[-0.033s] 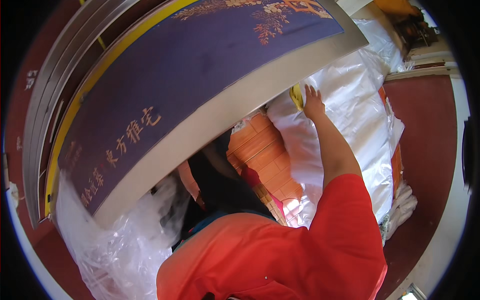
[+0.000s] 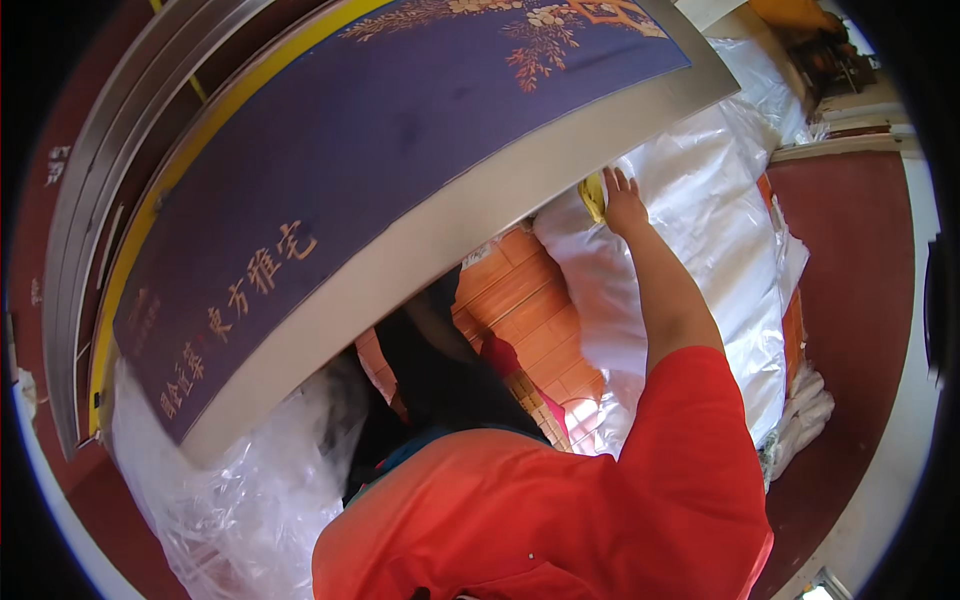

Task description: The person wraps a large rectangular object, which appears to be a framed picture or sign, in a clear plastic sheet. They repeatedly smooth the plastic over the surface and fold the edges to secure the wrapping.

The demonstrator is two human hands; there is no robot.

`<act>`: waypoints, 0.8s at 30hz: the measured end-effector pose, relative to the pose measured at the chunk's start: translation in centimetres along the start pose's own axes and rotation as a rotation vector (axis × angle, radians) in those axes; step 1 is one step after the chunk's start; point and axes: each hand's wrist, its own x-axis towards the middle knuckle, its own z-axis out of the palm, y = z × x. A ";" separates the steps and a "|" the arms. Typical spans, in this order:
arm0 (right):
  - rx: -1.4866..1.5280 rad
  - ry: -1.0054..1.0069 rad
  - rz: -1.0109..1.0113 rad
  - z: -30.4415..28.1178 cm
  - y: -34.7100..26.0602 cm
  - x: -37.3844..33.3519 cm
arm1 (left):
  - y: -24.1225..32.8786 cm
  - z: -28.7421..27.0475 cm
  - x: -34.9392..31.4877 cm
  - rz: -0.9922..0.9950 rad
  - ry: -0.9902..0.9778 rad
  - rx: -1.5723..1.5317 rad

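A large dark purple panel (image 2: 430,150) with gold floral decoration and gold lettering slants across the upper left, bordered by a metallic band along its near edge. My right hand (image 2: 625,203) reaches up to that near edge at right of centre, its fingers stretched and slightly apart. Beside its thumb side is a crumpled yellow piece (image 2: 592,198), perhaps cloth; whether the hand grips it cannot be made out. Below the hand lies a bulky bundle in white plastic wrapping (image 2: 700,240). My left hand is not in view.
Loose clear plastic sheeting (image 2: 230,490) hangs at lower left. An orange plank-patterned floor (image 2: 525,290) shows around my legs, with a red item (image 2: 500,355) nearby. Stacked metal-edged frames (image 2: 110,150) stand at the far left, and a dark red surface (image 2: 845,270) is at right.
The panel has shifted a little, its left part moving down and left. My right hand stays almost in place beside the yellow piece.
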 end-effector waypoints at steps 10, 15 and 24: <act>-0.442 -0.030 -0.520 -1.6 3.1 -3.4 | 1.3 -2.7 -2.9 -0.012 -0.118 0.299; 0.195 -0.471 0.410 -6.1 1.4 -7.2 | 14.4 2.1 -1.4 0.432 -0.345 0.259; -0.102 -0.079 -0.830 -7.4 -6.4 -13.5 | 31.0 18.5 -18.9 1.414 -0.899 0.684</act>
